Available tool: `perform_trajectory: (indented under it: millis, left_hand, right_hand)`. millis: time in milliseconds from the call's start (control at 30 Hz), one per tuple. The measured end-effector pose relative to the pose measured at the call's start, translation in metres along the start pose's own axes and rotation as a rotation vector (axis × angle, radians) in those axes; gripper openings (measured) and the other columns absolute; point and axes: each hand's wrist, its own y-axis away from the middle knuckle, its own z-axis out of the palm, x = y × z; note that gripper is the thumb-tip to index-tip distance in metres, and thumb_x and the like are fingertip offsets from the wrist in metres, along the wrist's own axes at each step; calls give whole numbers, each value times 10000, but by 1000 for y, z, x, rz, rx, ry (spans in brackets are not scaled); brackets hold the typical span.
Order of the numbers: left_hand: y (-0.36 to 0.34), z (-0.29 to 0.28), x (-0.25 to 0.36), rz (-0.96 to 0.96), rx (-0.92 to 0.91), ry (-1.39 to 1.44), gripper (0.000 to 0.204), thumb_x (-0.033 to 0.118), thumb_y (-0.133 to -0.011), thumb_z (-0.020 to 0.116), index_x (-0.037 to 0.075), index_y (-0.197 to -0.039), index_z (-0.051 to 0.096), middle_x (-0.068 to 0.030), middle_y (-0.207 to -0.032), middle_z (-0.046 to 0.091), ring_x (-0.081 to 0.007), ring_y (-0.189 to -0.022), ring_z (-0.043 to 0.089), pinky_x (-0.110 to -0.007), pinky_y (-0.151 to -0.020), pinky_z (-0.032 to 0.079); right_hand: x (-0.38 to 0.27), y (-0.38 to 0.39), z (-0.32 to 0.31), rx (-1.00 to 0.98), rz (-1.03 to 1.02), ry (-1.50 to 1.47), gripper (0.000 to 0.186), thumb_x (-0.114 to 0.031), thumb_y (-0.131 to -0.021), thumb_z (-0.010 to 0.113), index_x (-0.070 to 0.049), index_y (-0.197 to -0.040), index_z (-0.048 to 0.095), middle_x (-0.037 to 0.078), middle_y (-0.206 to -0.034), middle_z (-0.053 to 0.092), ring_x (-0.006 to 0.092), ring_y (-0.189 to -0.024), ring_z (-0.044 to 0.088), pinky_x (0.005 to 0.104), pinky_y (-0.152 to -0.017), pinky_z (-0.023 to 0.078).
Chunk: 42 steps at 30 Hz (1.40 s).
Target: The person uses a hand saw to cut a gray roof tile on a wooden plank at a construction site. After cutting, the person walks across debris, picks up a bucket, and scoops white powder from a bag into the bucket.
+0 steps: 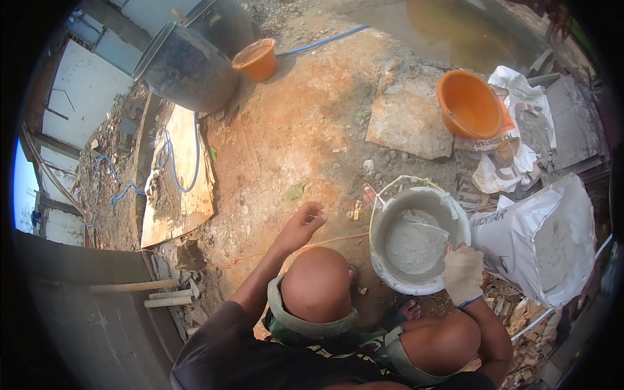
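Note:
I squat over a grey bucket (455, 218) half full of grey powder, standing on the dirt in front of my right knee. My right hand (463, 273), in a pale work glove, grips the bucket's near rim. My bare left hand (303, 223) hovers above the reddish ground to the left of the bucket, its fingers loosely curled with nothing in them. A thin wire handle lies across the bucket's top.
An open white sack (543, 244) of grey powder lies right of the bucket. Farther off are an orange bucket (469, 103), a stone slab (408, 120), a small orange tub (257, 58), two black barrels (185, 65), a wooden board (179, 179) with blue hose, and murky water.

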Motion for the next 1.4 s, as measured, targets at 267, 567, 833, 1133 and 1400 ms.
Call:
perform_trajectory:
  millis: [267, 567, 833, 1133, 1400]
  left_hand:
    - [-42, -5, 48, -68, -17, -338, 508, 429, -1002, 642, 79, -1356, 545, -150, -1212, 671, -267, -1148, 642, -402, -968, 511]
    - [-179, -85, 9, -146, 234, -350, 653, 520, -970, 624, 13, -1373, 540, -201, -1251, 662, -297, -1139, 650, -404, -927, 525]
    - [-426, -285, -2, -248, 460, 515, 932, 674, -923, 590, 195, -1627, 212, -166, -1603, 326, -387, -1477, 331, -651, -1153, 318]
    - [-616, -413, 54, -215, 484, 1159, 875, 529, -953, 635, 151, -1610, 196, -223, -1591, 265, -464, -1417, 388, -652, -1052, 457]
    - [-683, -449, -3, -16, 391, 1389, 473, -46, -935, 481, -96, -1387, 352, -272, -1357, 460, -433, -1197, 597, -510, -936, 627]
  right_hand:
    - [30, -11, 10, -131, -51, -296, 118, -134, -751, 706, -31, -794, 744, 185, -765, 691, 358, -703, 704, 434, -661, 553]
    - [29, -32, -6, -419, 153, -274, 290, -287, -837, 737, 2, -826, 749, 217, -879, 697, 390, -879, 689, 492, -800, 538]
    - [6, -68, -30, -341, 408, -329, 431, -210, -801, 780, 44, -1142, 710, 258, -968, 699, 420, -904, 683, 475, -805, 542]
    - [4, -57, -67, -355, 737, -258, 287, -141, -779, 789, 5, -1023, 748, 223, -892, 740, 383, -852, 730, 444, -763, 573]
    - [12, -28, -81, -639, 879, -124, 266, -270, -820, 753, -42, -956, 766, 257, -871, 718, 415, -878, 720, 440, -750, 573]
